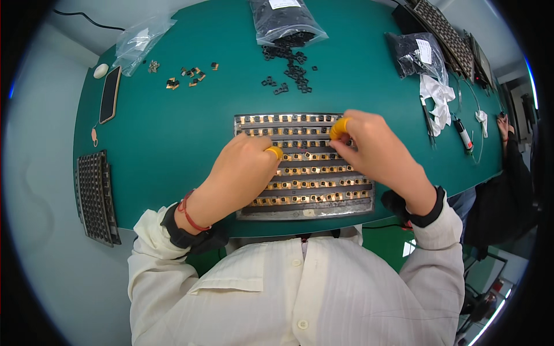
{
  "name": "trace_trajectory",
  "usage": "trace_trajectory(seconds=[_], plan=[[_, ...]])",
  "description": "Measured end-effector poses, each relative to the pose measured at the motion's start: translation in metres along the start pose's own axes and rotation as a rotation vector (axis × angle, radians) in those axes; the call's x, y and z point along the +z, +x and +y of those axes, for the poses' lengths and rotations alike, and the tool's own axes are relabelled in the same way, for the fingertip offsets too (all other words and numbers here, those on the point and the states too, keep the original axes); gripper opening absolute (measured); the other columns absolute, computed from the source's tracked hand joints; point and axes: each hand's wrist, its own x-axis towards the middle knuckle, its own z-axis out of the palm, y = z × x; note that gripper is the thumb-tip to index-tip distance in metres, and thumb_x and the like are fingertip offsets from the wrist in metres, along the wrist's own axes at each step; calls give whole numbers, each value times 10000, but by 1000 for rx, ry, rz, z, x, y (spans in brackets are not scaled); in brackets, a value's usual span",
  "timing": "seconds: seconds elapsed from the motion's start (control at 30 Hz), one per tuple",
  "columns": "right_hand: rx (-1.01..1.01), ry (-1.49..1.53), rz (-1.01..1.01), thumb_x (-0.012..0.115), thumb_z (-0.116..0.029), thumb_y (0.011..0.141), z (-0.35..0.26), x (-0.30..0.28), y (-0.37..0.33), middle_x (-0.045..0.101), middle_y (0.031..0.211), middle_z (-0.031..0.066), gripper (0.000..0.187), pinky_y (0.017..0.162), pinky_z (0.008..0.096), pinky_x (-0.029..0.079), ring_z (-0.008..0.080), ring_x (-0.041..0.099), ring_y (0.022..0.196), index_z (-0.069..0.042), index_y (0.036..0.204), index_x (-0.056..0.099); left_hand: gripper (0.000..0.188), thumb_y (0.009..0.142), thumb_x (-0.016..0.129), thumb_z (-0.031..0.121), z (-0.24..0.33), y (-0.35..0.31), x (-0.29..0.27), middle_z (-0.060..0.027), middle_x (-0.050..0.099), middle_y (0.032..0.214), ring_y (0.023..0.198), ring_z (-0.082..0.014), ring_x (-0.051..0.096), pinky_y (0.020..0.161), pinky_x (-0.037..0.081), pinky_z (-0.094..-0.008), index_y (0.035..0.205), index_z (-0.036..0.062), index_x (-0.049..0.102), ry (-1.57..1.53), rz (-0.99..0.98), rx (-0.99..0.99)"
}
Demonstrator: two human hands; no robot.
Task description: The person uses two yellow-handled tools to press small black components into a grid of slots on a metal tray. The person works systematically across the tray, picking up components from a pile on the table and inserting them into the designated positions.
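Note:
A metal tray [306, 214] lies in front of me, with rows of small gold-coloured parts bearing black square pieces. My left hand [239, 170] is over the tray's left side, its fingers curled closed and a yellow finger cot [275, 152] on one of them. Over the upper right rows, my right hand [372, 141] is closed in a pinch, with another yellow finger cot [339, 128]. Whatever either hand holds is hidden by the fingers. Between the hands, one small gold part [307, 155] sits askew in its row.
Loose black pieces [297, 72] spill from a plastic bag [284, 23] at the back. Gold parts [195, 75] lie left of them, near a phone [110, 95]. Stacked trays [95, 196] stand far left. At right are a second bag [415, 55], tweezers [428, 120] and a co-worker's hand [504, 124].

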Motion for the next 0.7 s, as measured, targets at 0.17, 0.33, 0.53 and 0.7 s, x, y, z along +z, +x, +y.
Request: trace_trajectory(seconds=[0.17, 0.33, 0.53, 0.7], plan=[[70, 21, 6, 706, -65, 816, 0, 14, -29, 617, 822, 155, 116, 683, 411, 527, 335, 638, 751, 44, 827, 666, 319, 875, 691, 235, 18, -8, -2, -120, 599, 593, 531, -317, 584, 560, 479, -420, 648, 12, 668, 56, -171, -46], [45, 47, 2, 702, -78, 831, -2, 25, -21, 618, 824, 145, 126, 669, 403, 532, 330, 641, 737, 44, 817, 673, 343, 906, 645, 249, 20, -3, -5, -109, 611, 579, 513, -304, 602, 539, 485, -405, 633, 44, 670, 129, -265, -22], [17, -172, 14, 682, -152, 862, -13, 34, -25, 624, 750, 147, 180, 604, 400, 545, 319, 662, 673, -1, 764, 691, 323, 913, 623, 234, 24, 5, -7, -121, 642, 620, 562, -314, 641, 574, 514, -404, 663, 40, 684, 176, -356, 63], [50, -296, -235, 661, -172, 856, -34, 34, -24, 645, 694, 176, 229, 578, 417, 549, 338, 678, 639, -12, 693, 679, 314, 864, 706, 238, -7, 34, -48, -205, 676, 731, 654, -331, 682, 625, 545, -391, 797, -69, 700, -221, -441, -167]])
